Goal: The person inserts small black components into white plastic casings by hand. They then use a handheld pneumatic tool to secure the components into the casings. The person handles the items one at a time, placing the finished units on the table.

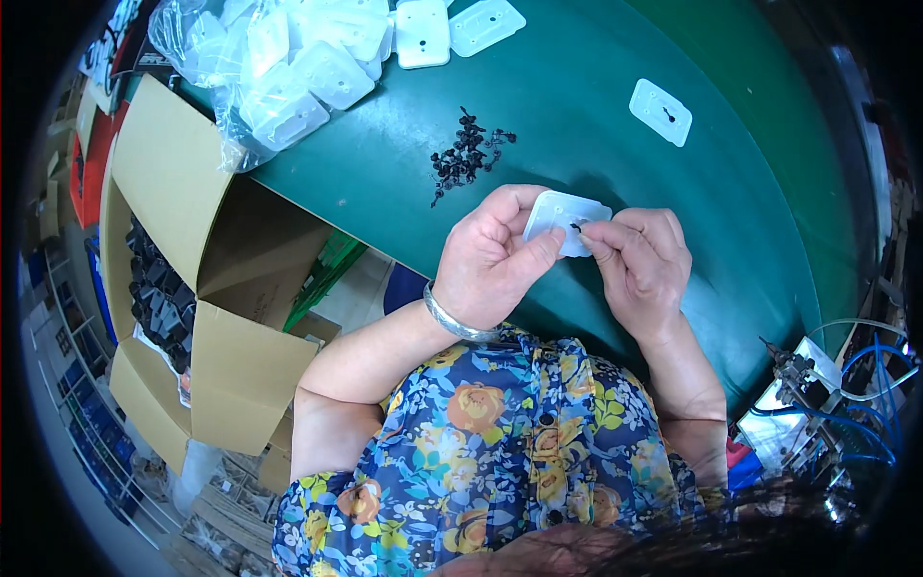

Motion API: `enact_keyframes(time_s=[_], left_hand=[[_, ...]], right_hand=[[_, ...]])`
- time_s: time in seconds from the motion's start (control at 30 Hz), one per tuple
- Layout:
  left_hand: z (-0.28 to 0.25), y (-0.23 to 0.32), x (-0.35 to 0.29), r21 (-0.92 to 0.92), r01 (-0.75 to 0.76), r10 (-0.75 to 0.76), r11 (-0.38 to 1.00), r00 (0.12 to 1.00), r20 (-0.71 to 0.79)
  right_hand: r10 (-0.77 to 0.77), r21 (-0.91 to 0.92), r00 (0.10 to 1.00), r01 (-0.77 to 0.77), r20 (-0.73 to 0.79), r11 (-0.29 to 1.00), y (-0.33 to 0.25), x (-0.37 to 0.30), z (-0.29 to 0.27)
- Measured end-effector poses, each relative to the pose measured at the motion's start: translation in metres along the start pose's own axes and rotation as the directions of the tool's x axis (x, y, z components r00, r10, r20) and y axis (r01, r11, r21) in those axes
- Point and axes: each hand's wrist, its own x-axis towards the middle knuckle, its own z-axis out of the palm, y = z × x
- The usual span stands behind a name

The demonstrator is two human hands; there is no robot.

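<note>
Head view: my left grip (488, 252) holds a white plate (558, 207) by one side; my right grip (644, 264) pinches a small black piece (577, 227) against it. Just beyond, on the green bench (385, 173), lie piled black pieces (466, 156); farther right, another plate (661, 112); well left, a carton (242, 375), its faint print unreadable.

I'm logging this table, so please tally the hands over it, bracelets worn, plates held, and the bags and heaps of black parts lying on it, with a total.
Hands: 2 (left hand, right hand)
Bracelet: 1
Held plate: 1
Bag: 1
Black heap: 1
Total: 6
</note>
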Motion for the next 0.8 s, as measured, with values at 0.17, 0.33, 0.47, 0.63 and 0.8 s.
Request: enact_keyframes(time_s=[0.17,0.33,0.47,0.63,0.8], left_hand=[[-0.005,-0.003,-0.001,0.083,0.072,-0.073,0.994,0.997,0.015],[-0.003,-0.001,0.0,-0.1,0.153,-0.153,0.983,0.988,0.012],[-0.004,-0.003,0.0,-0.051,0.122,-0.121,0.991,0.992,0.027],[-0.003,-0.006,0.002,-0.049,0.098,-0.097,0.994,0.995,0.021],[-0.002,-0.008,0.008,0.1,0.097,-0.094,0.99,0.995,-0.028]], right_hand=[[0.142,0.01,0.989,-0.143,0.045,0.99,-0.009,-0.004,0.002],[0.189,0.058,0.982,-0.19,0.029,0.98,-0.007,-0.006,0.003],[0.056,-0.013,0.997,-0.055,0.046,0.998,-0.001,-0.004,0.001],[0.003,-0.038,0.998,0.0,0.061,0.999,-0.001,0.0,-0.002],[0.016,-0.007,0.997,-0.016,0.07,1.0,-0.003,0.002,-0.003]])
